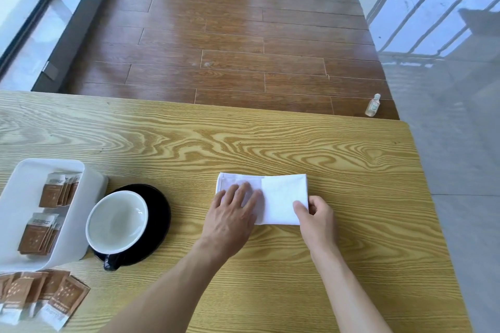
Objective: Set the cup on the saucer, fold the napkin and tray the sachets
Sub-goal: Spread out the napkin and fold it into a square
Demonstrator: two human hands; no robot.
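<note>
On the wooden table [270,143], both hands fold the napkin [281,197].

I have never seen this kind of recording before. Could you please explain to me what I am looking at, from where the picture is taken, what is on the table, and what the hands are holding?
There is no machine here. A person wears a camera on the head, so the single picture looks forward and down at their own bare arms.

On the wooden table lies a white napkin, already folded into a band. The left hand presses flat on it, and the right hand pinches its near right corner.

To the left, a white-lined cup sits on a black saucer. Beside it, a white tray holds two bunches of brown sachets. More loose sachets lie on the table in front of the tray.

A small clear bottle lies on the floor beyond.
</note>
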